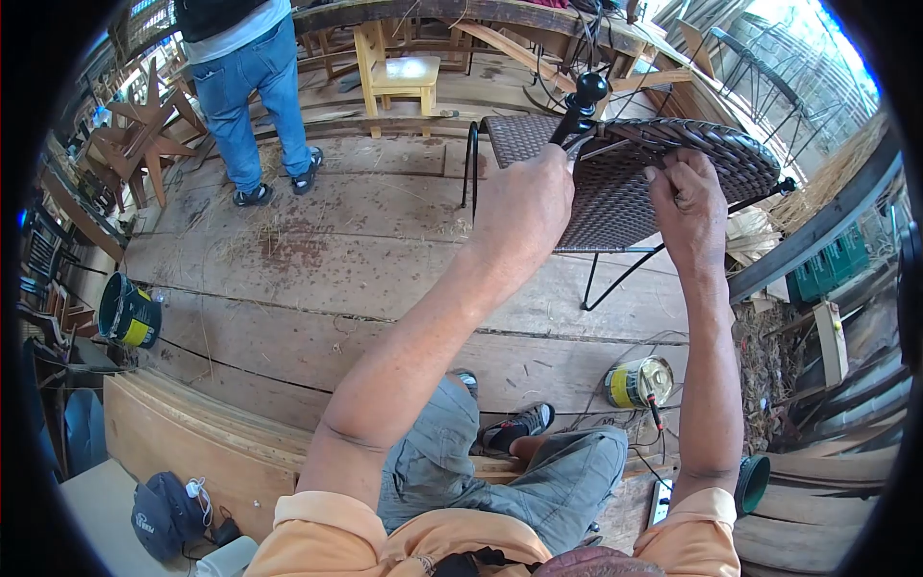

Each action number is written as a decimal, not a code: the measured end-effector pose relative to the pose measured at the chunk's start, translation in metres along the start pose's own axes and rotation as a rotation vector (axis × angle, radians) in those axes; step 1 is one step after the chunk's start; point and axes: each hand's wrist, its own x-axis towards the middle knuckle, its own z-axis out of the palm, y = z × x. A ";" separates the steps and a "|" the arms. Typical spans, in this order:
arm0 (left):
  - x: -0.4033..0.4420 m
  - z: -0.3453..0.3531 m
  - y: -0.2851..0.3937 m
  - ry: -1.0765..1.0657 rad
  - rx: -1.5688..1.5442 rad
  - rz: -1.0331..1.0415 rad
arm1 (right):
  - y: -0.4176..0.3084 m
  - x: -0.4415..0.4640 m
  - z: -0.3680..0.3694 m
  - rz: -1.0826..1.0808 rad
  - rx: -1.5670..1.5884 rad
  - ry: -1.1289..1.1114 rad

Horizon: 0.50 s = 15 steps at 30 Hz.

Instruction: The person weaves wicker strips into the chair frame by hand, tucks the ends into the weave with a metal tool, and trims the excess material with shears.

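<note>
A dark brown woven chair with a black metal frame stands in front of me, its curved woven rim toward the upper right. My left hand is wrapped round a black post topped by a shiny round ball knob, beside the woven part. My right hand is at the weave under the curved rim, its fingers bent and pressed together. What those fingers hold, if anything, is too small to make out.
A person in jeans stands at the upper left near a small wooden chair. A paint can with a tool on it sits on the plank floor below the woven chair. A dark bucket is at left, stacked boards at lower left.
</note>
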 end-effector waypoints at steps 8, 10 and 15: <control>0.002 0.004 0.001 -0.018 0.004 -0.029 | 0.004 -0.003 0.001 0.012 0.057 0.005; 0.002 0.005 0.002 -0.011 0.014 -0.029 | 0.005 -0.003 0.000 0.009 0.057 0.000; -0.002 0.008 -0.002 0.045 -0.018 -0.014 | 0.003 -0.003 -0.001 0.040 0.087 -0.039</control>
